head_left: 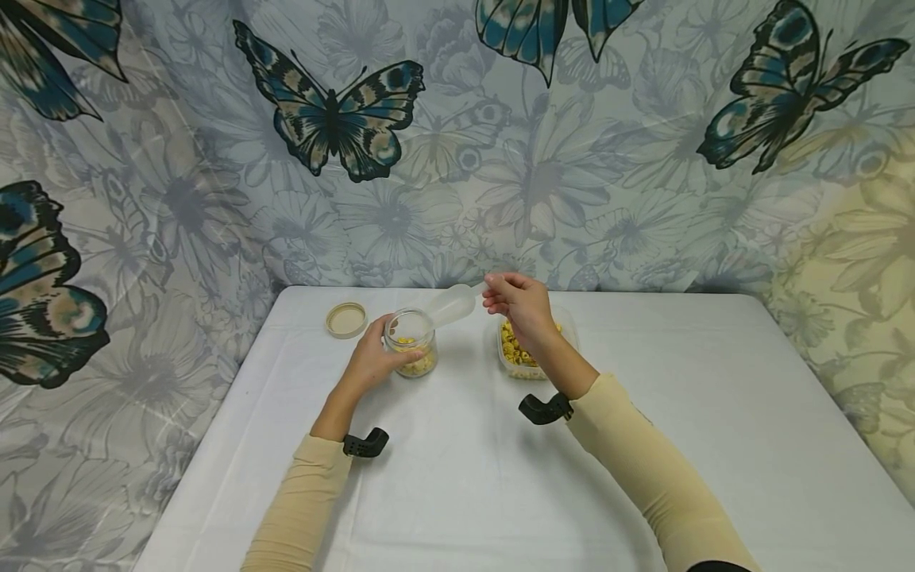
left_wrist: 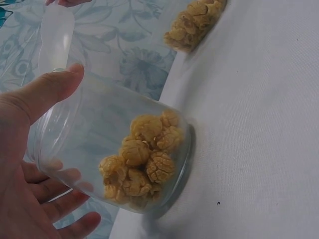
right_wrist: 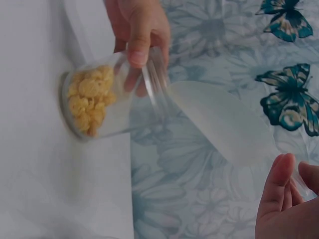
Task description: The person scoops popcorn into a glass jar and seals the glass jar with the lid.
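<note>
The right hand pinched the handle of a translucent plastic scoop, thumb and fingertips together on it, the bowl slanting down to the hand's left with no popcorn showing in it. Its tip reached the mouth of a clear jar; whether the two touched could not be told. The left hand was wrapped round that jar near its rim, thumb on one side and fingers on the other, and yellow popcorn lay in the bottom, away from the palm. Beneath the right hand, partly hidden by it, stood a clear tub with more popcorn; just beyond the left hand, on its outer side, lay a round lid. The scoop looked light and slightly flexible, best taken by the handle; the jar seemed stiff, smooth and likely slippery, best held below the rim; the popcorn seemed crushable.
</note>
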### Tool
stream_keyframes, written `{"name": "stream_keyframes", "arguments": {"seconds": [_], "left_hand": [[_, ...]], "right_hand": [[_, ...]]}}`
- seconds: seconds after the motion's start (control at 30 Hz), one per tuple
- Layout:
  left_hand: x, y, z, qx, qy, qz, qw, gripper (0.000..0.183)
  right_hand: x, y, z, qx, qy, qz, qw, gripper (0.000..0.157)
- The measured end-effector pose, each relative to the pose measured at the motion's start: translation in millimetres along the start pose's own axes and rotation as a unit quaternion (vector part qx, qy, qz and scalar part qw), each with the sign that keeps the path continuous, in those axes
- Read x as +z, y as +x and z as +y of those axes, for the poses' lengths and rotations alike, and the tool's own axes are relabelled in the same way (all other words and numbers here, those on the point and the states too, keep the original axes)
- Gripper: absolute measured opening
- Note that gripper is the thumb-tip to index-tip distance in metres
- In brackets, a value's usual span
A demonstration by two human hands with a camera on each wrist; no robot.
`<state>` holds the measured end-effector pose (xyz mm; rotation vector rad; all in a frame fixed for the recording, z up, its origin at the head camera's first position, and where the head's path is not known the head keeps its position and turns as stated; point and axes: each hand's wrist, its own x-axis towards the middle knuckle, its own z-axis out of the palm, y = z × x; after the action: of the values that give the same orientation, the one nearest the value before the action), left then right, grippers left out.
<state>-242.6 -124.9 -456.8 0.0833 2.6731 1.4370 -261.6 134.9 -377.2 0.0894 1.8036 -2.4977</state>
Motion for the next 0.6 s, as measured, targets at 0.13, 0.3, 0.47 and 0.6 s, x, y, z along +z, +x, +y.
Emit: {"name": "stream_keyframes", "arguments": {"seconds": [0.13,0.3,0.47,0.6], "left_hand": [[-0.6,-0.8,1.2,0.002,0.001,0.001,1.0,0.097],[-0.9,-0.7,1.5,0.0,0.0,-0.001,1.0,0.097],[-0.2,-0.3,0.8,-0.001,-0.002,-0.003,1.0,0.097],[0.6,0.0,0.3,-0.004,-0.005,-0.003,1.0,0.098]], "right_hand": [[-0.2,-0.4,-0.9,0.0,-0.001,0.002,1.0,0.006],[-0.9,-0.6,-2.2,0.001,0.001,0.0,1.0,0.006],[-2.6,0.4,-2.2,0.001,0.004,-0.006,1.0,0.007],[-3.5,0.9,-2.2,0.006,0.0,-0.002,1.0,0.007]]}}
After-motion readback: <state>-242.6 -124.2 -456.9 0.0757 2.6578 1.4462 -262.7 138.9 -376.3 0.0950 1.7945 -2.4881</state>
